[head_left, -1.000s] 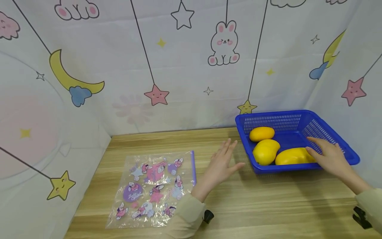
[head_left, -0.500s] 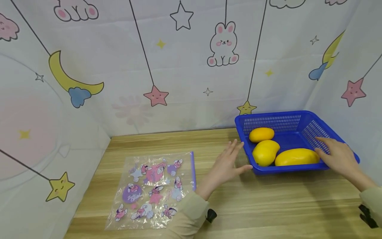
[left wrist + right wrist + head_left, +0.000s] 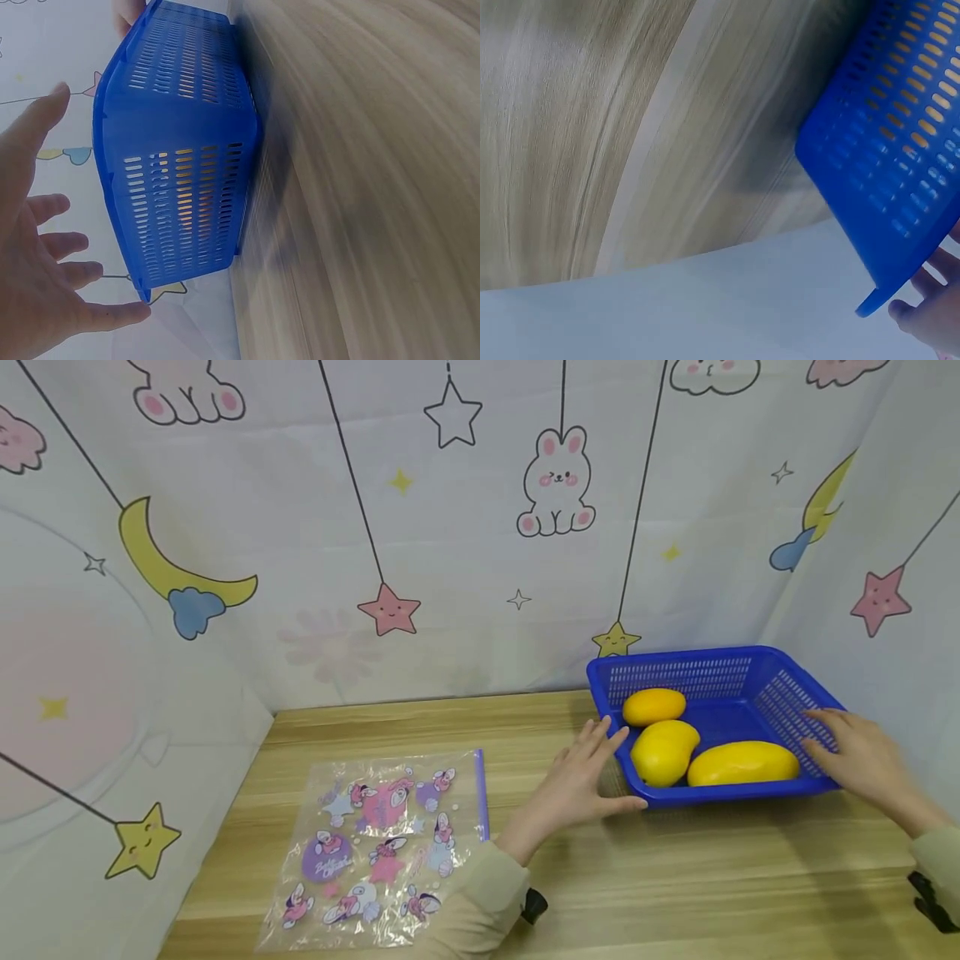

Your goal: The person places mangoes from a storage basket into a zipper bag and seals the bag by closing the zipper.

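Our left grip (image 3: 576, 783), spread and holding nothing, now sits nearer the blue basket (image 3: 723, 720) than a second ago; our right grip (image 3: 866, 762), relaxed and empty, is now at its right end, contact unclear. We flank it, right of frame centre, yellow fruits (image 3: 742, 763) inside.

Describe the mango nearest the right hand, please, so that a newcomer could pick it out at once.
Look to the right side of the wooden table for the blue slotted basket. The mango lies lengthwise along its near side, closest to the right hand. It is the longest of the three, more stretched out than the small oval mango and the plump curved one.
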`<state>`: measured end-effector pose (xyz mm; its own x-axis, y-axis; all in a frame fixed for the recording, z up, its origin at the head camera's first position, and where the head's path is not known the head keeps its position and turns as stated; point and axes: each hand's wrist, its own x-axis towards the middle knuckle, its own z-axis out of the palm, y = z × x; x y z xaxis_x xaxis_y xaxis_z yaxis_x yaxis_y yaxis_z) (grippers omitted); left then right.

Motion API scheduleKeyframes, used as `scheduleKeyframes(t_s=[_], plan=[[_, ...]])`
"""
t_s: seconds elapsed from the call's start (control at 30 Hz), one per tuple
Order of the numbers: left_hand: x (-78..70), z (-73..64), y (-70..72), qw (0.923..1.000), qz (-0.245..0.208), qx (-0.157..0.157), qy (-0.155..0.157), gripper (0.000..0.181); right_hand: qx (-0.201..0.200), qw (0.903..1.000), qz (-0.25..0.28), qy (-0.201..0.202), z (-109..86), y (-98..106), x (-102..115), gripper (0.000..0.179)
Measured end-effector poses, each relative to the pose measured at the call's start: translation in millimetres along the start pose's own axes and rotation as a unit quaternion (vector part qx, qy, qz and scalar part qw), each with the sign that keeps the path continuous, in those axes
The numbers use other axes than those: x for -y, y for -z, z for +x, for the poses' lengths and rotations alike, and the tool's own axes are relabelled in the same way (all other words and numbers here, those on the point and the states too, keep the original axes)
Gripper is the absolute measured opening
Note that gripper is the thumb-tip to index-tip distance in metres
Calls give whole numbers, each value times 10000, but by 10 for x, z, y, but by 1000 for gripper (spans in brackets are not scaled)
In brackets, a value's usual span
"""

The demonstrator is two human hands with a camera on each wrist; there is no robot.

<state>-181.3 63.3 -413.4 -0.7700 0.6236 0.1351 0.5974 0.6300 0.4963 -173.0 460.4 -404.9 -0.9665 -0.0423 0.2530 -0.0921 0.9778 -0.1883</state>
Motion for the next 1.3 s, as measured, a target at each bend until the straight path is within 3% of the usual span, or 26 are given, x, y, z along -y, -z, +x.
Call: scheduleKeyframes(t_s=[0.17,0.3,0.8,1.3], plan=[[-6,23,-21,10000,44,83,0,95,142,9998,-138,-102,-1,-14,-94,47],[-8,43,-42,9999,38,132,-7,97,219,9989,-13,-403,-26,-20,-148,51],[-28,142,-95,9999,-5,106,-64,101,41,9955,289,-899,18,65,-371,56],[-29,183,-142,9996,157,199,76,99,226,9937,208,-1081,5,77,-355,48]])
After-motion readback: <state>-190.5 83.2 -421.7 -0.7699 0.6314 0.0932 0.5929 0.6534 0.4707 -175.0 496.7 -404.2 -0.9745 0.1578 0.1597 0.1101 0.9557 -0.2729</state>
